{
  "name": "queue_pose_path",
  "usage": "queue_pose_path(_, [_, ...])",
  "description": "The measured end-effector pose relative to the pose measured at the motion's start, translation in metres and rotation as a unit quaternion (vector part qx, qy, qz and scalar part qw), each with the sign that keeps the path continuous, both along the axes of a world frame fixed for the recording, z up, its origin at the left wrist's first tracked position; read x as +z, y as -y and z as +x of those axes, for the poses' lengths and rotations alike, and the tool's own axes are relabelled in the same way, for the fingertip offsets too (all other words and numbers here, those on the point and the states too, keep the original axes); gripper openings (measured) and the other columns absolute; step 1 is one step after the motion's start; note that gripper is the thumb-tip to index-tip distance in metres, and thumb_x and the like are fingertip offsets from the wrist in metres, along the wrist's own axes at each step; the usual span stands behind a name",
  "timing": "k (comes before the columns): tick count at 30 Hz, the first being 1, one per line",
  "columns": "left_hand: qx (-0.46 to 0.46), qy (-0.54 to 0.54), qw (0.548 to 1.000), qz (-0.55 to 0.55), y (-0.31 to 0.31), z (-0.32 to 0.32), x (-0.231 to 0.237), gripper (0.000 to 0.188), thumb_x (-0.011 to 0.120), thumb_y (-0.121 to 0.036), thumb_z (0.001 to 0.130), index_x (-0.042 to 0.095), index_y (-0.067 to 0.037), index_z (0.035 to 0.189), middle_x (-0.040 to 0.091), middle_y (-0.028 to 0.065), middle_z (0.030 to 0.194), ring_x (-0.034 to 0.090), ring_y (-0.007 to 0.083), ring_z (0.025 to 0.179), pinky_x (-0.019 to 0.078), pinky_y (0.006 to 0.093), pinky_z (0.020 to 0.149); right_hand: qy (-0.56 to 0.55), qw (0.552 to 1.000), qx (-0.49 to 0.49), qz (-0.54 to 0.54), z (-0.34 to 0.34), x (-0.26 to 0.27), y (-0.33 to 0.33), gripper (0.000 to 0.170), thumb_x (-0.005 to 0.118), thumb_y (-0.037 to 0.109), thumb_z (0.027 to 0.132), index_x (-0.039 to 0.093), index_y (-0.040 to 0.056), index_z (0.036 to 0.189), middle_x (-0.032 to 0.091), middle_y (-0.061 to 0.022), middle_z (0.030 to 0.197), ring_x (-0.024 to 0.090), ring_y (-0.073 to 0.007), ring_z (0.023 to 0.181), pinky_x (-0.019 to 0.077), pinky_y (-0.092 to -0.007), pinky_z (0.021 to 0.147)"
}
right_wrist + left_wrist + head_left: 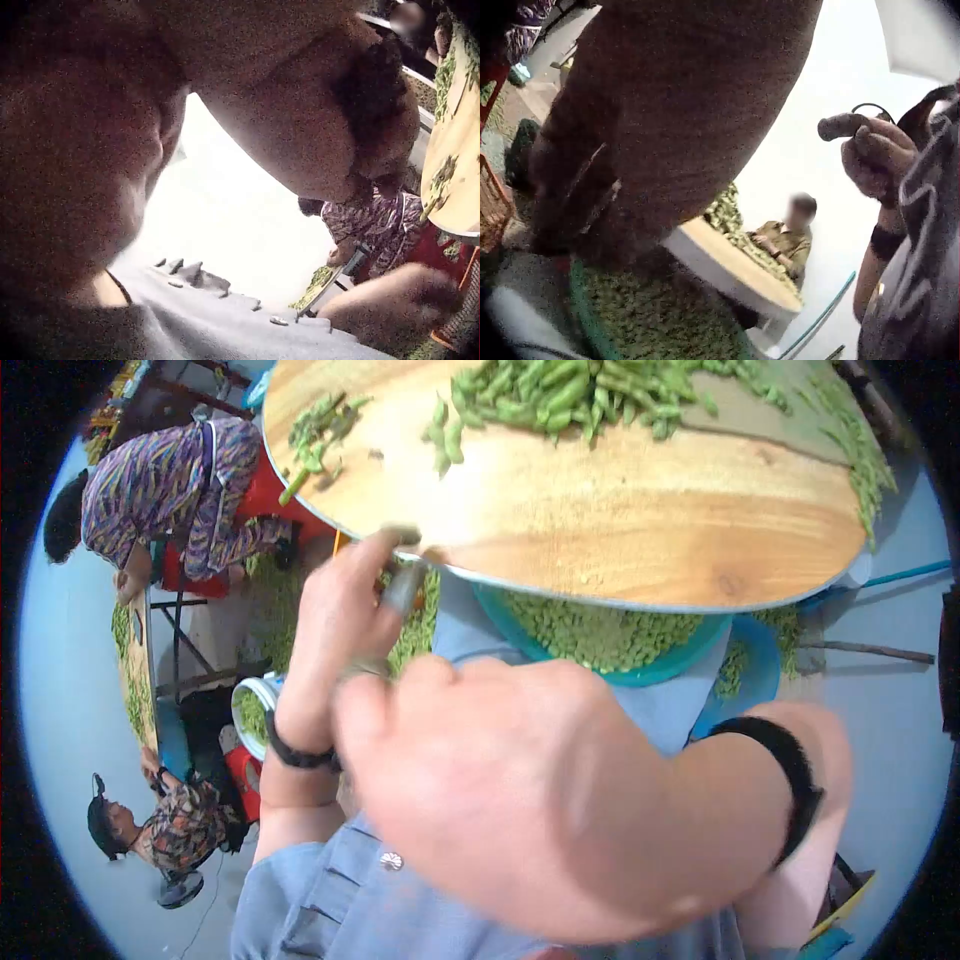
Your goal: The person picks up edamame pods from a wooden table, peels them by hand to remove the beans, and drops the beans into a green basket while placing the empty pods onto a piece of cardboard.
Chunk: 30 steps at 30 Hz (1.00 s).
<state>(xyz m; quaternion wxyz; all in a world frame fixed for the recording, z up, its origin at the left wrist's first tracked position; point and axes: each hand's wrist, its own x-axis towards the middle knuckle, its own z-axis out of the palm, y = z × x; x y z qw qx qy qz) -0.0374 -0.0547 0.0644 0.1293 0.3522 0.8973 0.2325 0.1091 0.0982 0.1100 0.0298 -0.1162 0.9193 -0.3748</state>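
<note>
step: likely shelling, between pods | left hand, right hand: blurred, cannot tell grip | next: probably calls for pinching green pods off board

Head view: right hand blurred, fingertips unclear, grip unreadable. Left hand fingertips blurred too, can't tell if they hold anything. Wooden tabletop cut off by top edge, hides part of teal basin. Individual beans in it too small to separate.
</note>
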Motion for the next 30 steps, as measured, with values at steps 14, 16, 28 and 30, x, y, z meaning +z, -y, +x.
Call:
queue_pose_path(14, [-0.010, 0.059, 0.967, 0.248, -0.158, -0.110, -0.077, 0.028, 0.060, -0.017, 0.084, 0.062, -0.001, 0.107, 0.067, 0.0169, 0.081, 0.066, 0.0285, 0.072, 0.0510, 0.0383, 0.066, 0.080, 0.989, -0.121, -0.007, 0.019, -0.052, -0.062, 0.017, 0.056, 0.014, 0.078, 0.052, -0.0006, 0.087, 0.061, -0.0233, 0.079, 0.060, -0.0426, 0.076, 0.0495, -0.0496, 0.068])
queue_pose_path(16, [-0.013, 0.096, 0.963, 0.251, -0.157, -0.099, -0.086, 0.028, 0.060, -0.015, 0.084, 0.062, -0.001, 0.107, 0.067, 0.0167, 0.083, 0.066, 0.0283, 0.073, 0.0507, 0.0372, 0.067, 0.090, 0.984, -0.148, -0.044, 0.018, -0.058, -0.068, 0.018, 0.057, 0.015, 0.078, 0.053, -0.0004, 0.088, 0.059, -0.0238, 0.077, 0.059, -0.0430, 0.075, 0.0486, -0.0492, 0.067])
queue_pose_path(28, [-0.021, 0.317, 0.891, 0.324, -0.114, -0.017, -0.057, 0.017, 0.053, -0.008, 0.094, 0.058, 0.001, 0.108, 0.065, 0.0076, 0.090, 0.065, 0.0145, 0.075, 0.0541, 0.0254, 0.062, -0.018, 0.878, -0.360, -0.316, -0.017, -0.111, -0.081, 0.023, 0.066, 0.012, 0.085, 0.060, -0.0015, 0.102, 0.064, -0.0068, 0.079, 0.060, -0.0106, 0.072, 0.0488, -0.0271, 0.065])
queue_pose_path(30, [-0.002, 0.384, 0.848, 0.366, -0.109, -0.009, -0.054, 0.019, 0.051, -0.007, 0.093, 0.058, 0.001, 0.110, 0.064, 0.0083, 0.094, 0.065, 0.0144, 0.078, 0.0549, 0.0260, 0.063, -0.018, 0.847, -0.361, -0.391, -0.016, -0.116, -0.077, 0.022, 0.065, 0.012, 0.085, 0.060, -0.0013, 0.101, 0.065, -0.0074, 0.081, 0.060, -0.0105, 0.073, 0.0491, -0.0271, 0.065])
